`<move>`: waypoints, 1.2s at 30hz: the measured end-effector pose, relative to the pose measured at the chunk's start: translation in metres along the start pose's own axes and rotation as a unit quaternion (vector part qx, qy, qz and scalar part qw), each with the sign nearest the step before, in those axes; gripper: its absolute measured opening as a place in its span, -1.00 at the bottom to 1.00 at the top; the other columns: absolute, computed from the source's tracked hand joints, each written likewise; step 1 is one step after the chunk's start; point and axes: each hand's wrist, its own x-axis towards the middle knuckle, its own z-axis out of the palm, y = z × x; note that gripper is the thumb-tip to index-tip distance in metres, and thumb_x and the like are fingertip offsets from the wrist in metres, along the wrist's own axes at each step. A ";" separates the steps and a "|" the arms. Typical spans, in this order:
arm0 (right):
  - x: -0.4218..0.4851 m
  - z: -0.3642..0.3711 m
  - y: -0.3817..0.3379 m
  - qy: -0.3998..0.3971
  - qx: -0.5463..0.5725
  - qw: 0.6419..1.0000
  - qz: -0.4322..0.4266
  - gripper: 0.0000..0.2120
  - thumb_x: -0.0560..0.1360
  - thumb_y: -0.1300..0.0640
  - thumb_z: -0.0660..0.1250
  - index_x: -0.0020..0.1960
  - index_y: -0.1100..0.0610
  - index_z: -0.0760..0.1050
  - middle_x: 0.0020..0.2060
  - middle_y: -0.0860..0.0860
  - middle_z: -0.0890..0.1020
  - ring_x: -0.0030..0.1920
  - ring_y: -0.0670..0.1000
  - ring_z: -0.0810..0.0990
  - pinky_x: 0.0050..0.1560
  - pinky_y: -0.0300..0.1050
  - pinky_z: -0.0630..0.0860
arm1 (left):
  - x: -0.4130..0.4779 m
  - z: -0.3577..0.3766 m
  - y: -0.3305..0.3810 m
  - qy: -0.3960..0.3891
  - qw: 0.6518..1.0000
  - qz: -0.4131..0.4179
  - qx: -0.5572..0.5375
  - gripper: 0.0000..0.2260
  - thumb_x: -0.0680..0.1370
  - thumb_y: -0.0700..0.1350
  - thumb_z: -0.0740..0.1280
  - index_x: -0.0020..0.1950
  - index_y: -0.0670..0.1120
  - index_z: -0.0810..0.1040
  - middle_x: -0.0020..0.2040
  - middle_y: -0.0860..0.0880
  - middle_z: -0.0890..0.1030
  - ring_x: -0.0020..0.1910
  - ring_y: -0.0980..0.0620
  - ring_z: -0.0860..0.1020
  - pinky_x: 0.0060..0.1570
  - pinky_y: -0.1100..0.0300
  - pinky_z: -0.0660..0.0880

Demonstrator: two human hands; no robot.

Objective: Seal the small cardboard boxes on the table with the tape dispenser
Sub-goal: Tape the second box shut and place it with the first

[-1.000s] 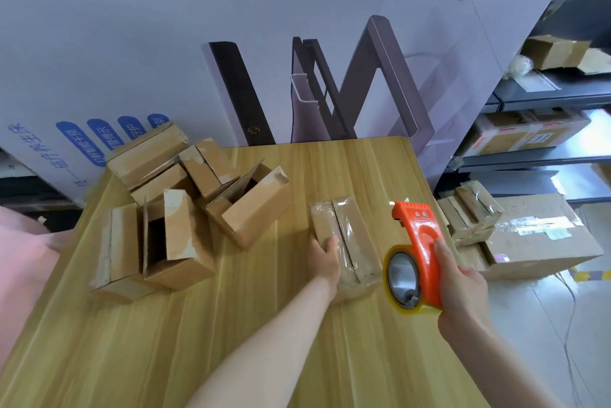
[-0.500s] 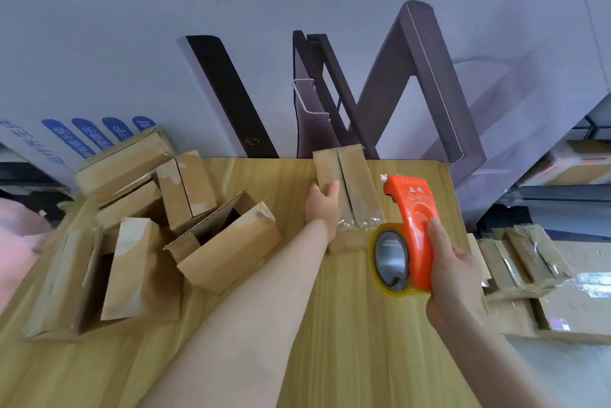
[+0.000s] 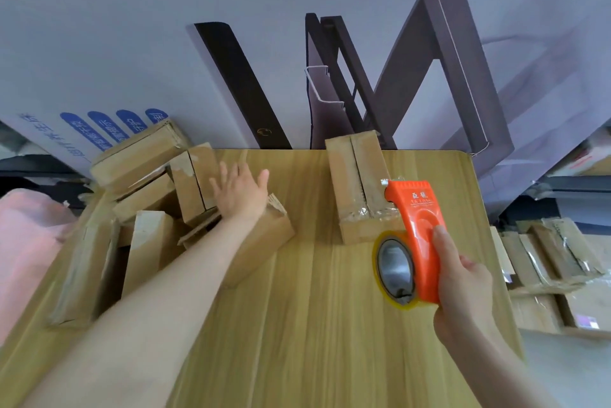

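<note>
Several small cardboard boxes (image 3: 142, 159) lie heaped well to the left of the taped box (image 3: 358, 189), some with flaps standing open, all on a pale wooden table (image 3: 314, 325) with a straight grain and a rounded far corner. The taped box sits at the table's far edge, its two top flaps closed along a centre seam, with clear tape wrinkled over its near end. Left of the taped box, the left hand (image 3: 239, 194) is spread flat, fingers straight and fanned, holding nothing, above the nearest open box (image 3: 264, 242) of the heap; whether it touches the cardboard cannot be told. Just right of the taped box and nearer the person, the right hand (image 3: 463, 278) is curled round the orange tape dispenser (image 3: 415, 225). The dispenser's toothed nose is at the taped box's near right corner, and its roll of yellowish tape (image 3: 393, 272) is on the side towards that box. Behind the taped box a large grey printed cardboard sheet (image 3: 132, 27) stands at the table's edge, showing dark furniture shapes and blue labels. Right of the taped box, past the table and lower down, more cartons (image 3: 555, 258) sit on the floor below dark shelving (image 3: 578, 182). Far left of the taped box, pink fabric (image 3: 26, 242) shows at the frame's edge.
</note>
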 end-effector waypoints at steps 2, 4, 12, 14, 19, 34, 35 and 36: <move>-0.008 -0.002 0.002 0.008 -0.001 1.000 0.000 -0.60 0.44 -0.13 0.42 -0.39 0.12 0.41 -0.65 -0.13 0.46 -0.63 -0.18 0.42 -0.48 -0.23 0.32 | -0.009 0.010 -0.010 -0.066 0.996 0.020 0.058 -0.36 0.61 0.24 -0.18 0.38 -0.14 0.41 0.39 -0.17 0.44 0.50 -0.14 0.19 0.46 -0.22 -0.04; -0.020 -0.003 0.005 0.013 -0.002 1.000 0.001 -0.59 0.43 -0.13 0.42 -0.39 0.13 0.40 -0.65 -0.13 0.46 -0.63 -0.18 0.42 -0.47 -0.22 0.33 | -0.023 0.013 -0.010 -0.077 0.996 0.045 0.030 -0.35 0.60 0.26 -0.18 0.36 -0.12 0.41 0.31 -0.16 0.51 0.37 -0.15 0.39 0.45 -0.22 0.03; -0.089 -0.008 0.022 0.024 0.005 1.000 -0.007 -0.61 0.44 -0.12 0.42 -0.38 0.14 0.46 -0.62 -0.11 0.50 -0.61 -0.17 0.46 -0.42 -0.16 0.37 | -0.126 0.021 -0.014 -0.084 0.978 0.191 -0.006 -0.49 0.61 0.23 -0.11 0.04 -0.06 0.51 -0.01 -0.05 0.59 0.03 -0.09 0.53 0.00 0.00 0.38; -0.113 -0.015 0.030 0.027 0.006 1.000 -0.008 -0.62 0.45 -0.11 0.42 -0.37 0.14 0.48 -0.62 -0.10 0.51 -0.61 -0.16 0.46 -0.41 -0.16 0.37 | -0.170 0.023 -0.020 -0.047 0.972 0.229 -0.004 -0.52 0.61 0.22 -0.12 -0.07 -0.02 0.48 -0.14 0.02 0.56 -0.10 -0.03 0.53 -0.11 0.07 0.37; -0.168 -0.039 0.050 0.049 0.004 0.999 -0.003 -0.64 0.44 -0.12 0.42 -0.32 0.16 0.52 -0.58 -0.09 0.54 -0.55 -0.11 0.50 -0.38 -0.15 0.40 | -0.270 0.028 -0.041 -0.039 0.959 0.281 -0.017 -0.58 0.61 0.21 -0.08 -0.04 -0.02 0.45 -0.13 0.02 0.52 -0.12 -0.03 0.47 -0.08 0.07 0.40; -0.254 -0.118 0.058 0.025 -0.099 0.992 -0.072 -0.56 0.46 -0.12 0.40 -0.46 0.14 0.50 -0.55 0.04 0.52 -0.56 -0.04 0.47 -0.49 -0.18 0.38 | -0.360 0.013 -0.068 -0.183 0.894 0.340 -0.226 -0.58 0.62 0.09 0.08 0.46 0.01 0.32 0.38 0.08 0.45 0.36 0.10 0.37 0.34 0.18 0.23; -0.254 -0.121 0.054 0.015 -0.105 0.991 -0.079 -0.56 0.46 -0.11 0.40 -0.47 0.14 0.51 -0.56 0.03 0.53 -0.57 -0.04 0.48 -0.53 -0.19 0.39 | -0.357 0.004 -0.068 -0.209 0.884 0.304 -0.285 -0.61 0.63 0.06 0.11 0.44 0.02 0.36 0.37 0.10 0.46 0.36 0.13 0.37 0.32 0.22 0.25; -0.255 -0.123 0.050 0.004 -0.111 0.990 -0.089 -0.56 0.47 -0.09 0.40 -0.48 0.14 0.52 -0.56 0.04 0.53 -0.58 -0.04 0.48 -0.58 -0.21 0.39 | -0.352 -0.009 -0.067 -0.227 0.875 0.261 -0.339 -0.65 0.64 0.04 0.11 0.40 0.03 0.41 0.33 0.11 0.49 0.33 0.17 0.40 0.29 0.26 0.30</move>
